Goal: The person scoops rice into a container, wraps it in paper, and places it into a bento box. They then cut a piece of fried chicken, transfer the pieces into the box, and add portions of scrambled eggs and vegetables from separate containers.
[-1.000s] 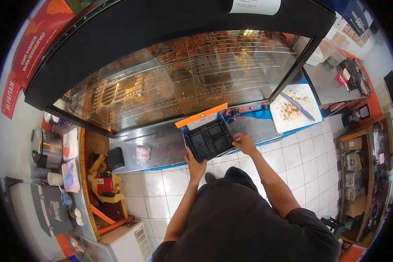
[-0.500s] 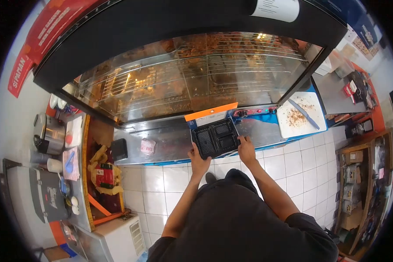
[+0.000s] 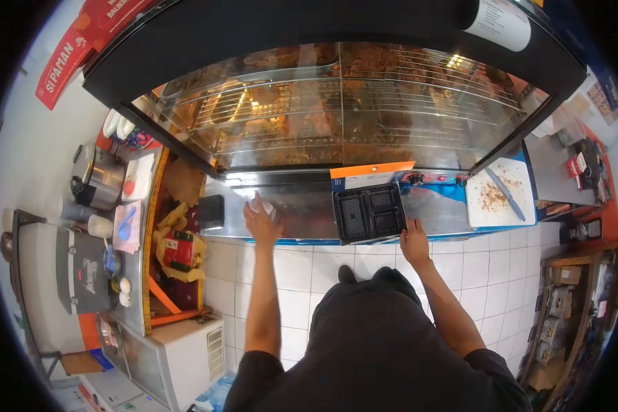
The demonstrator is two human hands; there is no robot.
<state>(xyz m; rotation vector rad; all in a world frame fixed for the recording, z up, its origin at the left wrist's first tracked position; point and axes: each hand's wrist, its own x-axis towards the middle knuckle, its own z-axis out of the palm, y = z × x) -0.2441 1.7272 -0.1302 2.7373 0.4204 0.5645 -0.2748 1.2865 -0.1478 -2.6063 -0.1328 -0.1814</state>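
Observation:
A black compartment meal tray (image 3: 369, 214) sits in an open box with an orange and white lid flap (image 3: 372, 175) on the steel counter. My right hand (image 3: 414, 240) is at the box's near right corner, fingers drawn together against its edge. Further left, my left hand (image 3: 261, 222) reaches over a small pale wrapped packet (image 3: 270, 210), its fingers apart. Most of that packet is hidden under the hand. A black rectangular object (image 3: 211, 211) lies left of this hand.
Behind the counter (image 3: 302, 223) stands a glass-fronted warming cabinet (image 3: 336, 110) with wire racks. To the right, a white cutting board (image 3: 484, 216) bears crumbs and a knife (image 3: 505, 193). A side table at left holds a steel cooker (image 3: 103, 177).
My left hand has let go of the box and moved left onto the wrapped packet. My right hand stays at the box's right side. The view has shifted left.

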